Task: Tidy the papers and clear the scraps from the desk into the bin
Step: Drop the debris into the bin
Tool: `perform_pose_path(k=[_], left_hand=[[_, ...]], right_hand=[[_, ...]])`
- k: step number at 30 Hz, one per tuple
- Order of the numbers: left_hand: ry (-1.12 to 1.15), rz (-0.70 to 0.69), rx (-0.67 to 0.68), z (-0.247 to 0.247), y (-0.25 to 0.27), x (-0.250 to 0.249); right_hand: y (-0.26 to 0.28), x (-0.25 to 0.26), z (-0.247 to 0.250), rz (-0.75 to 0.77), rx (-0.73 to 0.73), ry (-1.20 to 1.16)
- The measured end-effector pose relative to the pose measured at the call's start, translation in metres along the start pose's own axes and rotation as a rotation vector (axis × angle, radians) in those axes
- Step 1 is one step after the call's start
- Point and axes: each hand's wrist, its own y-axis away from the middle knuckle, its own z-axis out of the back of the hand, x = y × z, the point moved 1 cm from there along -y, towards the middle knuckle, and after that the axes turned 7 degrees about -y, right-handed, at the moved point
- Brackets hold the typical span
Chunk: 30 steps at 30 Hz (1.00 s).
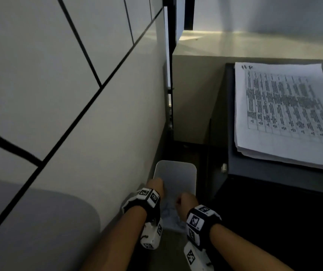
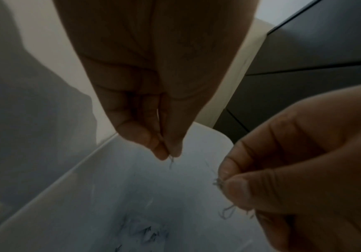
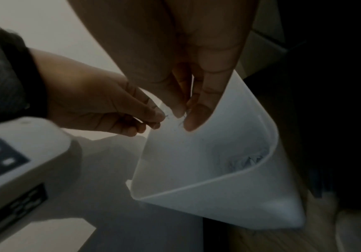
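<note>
A white bin (image 1: 176,165) stands on the floor between the wall and the desk, and both hands hang over its mouth. My left hand (image 1: 156,185) pinches a thin wispy scrap (image 2: 171,162) between thumb and fingertips (image 2: 161,153). My right hand (image 1: 184,201) pinches a small tuft of scraps (image 2: 217,182) the same way, and the right wrist view shows them (image 3: 182,119) just under the fingertips. Crumpled paper (image 2: 147,233) lies at the bottom of the bin. A squared stack of printed papers (image 1: 286,114) rests on a dark cabinet to the right.
A tiled wall (image 1: 68,85) runs close along the bin's left side. The dark cabinet (image 1: 274,178) and a pale desk side panel (image 1: 192,98) close in the right and far sides. The bin sits in a narrow gap.
</note>
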Motion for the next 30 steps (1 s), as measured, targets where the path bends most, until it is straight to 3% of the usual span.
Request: perform_pose_path(k=[7, 13, 19, 23, 27, 30], left_hand=[[0.059, 0.005, 0.035, -0.013, -0.012, 0.009], [0.13, 0.01, 0.073, -0.022, -0.009, 0.01], [0.057, -0.026, 0.018, -0.025, 0.009, 0.006], [-0.032, -0.02, 0.03, -0.027, 0.023, 0.001], [0.033, -0.05, -0.032, -0.026, 0.028, -0.002], [0.1, -0.104, -0.047, -0.017, 0.038, -0.004]], right_hand=[[-0.021, -0.017, -0.009, -0.025, -0.048, -0.239], [-0.028, -0.024, -0.008, -0.059, -0.095, -0.298], [-0.021, -0.017, -0.002, -0.026, -0.099, -0.299], [-0.002, -0.005, 0.014, -0.016, -0.066, -0.311], [0.035, 0.008, 0.025, -0.021, -0.019, -0.104], [0.066, 0.027, 0.045, 0.126, 0.056, -0.19]])
